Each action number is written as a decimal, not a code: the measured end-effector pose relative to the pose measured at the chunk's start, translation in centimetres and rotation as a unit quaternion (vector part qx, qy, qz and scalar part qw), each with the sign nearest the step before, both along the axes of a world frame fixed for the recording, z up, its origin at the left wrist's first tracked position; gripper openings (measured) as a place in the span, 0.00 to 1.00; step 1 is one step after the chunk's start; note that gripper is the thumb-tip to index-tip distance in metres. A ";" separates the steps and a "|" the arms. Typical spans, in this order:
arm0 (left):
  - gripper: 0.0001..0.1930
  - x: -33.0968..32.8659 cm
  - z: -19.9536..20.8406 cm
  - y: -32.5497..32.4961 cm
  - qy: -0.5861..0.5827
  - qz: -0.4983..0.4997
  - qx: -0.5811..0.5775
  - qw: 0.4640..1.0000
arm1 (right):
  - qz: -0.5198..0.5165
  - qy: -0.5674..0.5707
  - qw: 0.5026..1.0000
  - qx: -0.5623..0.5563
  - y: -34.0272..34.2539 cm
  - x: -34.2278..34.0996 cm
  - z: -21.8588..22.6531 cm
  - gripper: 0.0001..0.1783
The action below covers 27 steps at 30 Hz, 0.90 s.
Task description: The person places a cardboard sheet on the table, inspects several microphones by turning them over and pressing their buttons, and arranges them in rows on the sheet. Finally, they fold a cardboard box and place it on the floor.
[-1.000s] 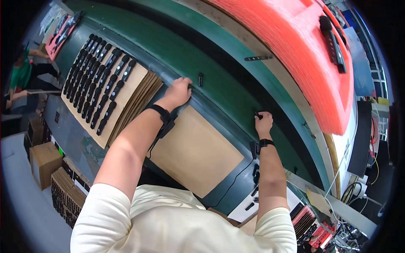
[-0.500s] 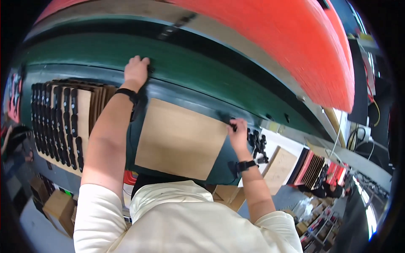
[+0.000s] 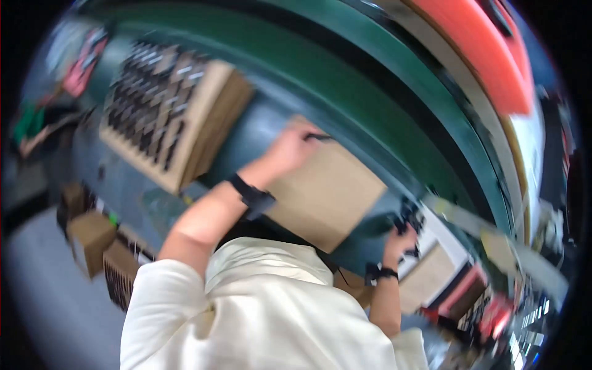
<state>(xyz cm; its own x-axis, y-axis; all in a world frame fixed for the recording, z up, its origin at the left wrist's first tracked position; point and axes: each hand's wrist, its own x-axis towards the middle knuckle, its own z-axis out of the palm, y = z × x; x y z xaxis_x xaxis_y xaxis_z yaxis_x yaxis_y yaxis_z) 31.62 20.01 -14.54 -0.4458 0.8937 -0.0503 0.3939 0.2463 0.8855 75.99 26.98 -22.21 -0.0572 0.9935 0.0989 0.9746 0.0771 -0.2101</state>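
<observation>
A tan board [image 3: 333, 191] lies flat on the bench in front of me. Over its far left corner, my left hand [image 3: 291, 148] pinches a small black part [image 3: 318, 137]. To the right of the board my right hand [image 3: 399, 245] is closed at the edge of a small pile of black parts [image 3: 412, 214]. A dark piece shows at its fingertips, though motion blurs it. At the left stands a stack of boards [image 3: 213, 108], the top one covered in rows of black parts [image 3: 151, 102].
A dark green surface [image 3: 394, 117] curves along the far side, with coral-red material [image 3: 487, 49] beyond it. Another tan board [image 3: 425, 280] lies on white sheeting at the right. Cardboard boxes [image 3: 92, 240] stand at the lower left, and a person in green [image 3: 28, 129] is at far left.
The view has turned. My left hand has come from the green surface to the board's far corner with a black part. My right hand has moved from the board's right edge to the pile.
</observation>
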 end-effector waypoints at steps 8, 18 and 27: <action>0.11 4.9 6.3 -12.1 -0.081 -0.009 0.020 0.996 | 0.280 0.382 0.845 -0.248 -3.5 -16.7 8.9 0.29; 0.13 5.9 13.3 -17.5 -0.041 -0.018 0.019 0.999 | 0.520 0.366 0.676 -0.372 -8.5 -24.6 17.8 0.17; 0.12 5.3 13.9 -18.3 0.014 -0.074 0.017 0.997 | 0.434 0.395 0.747 -0.314 -11.5 -23.3 19.2 0.10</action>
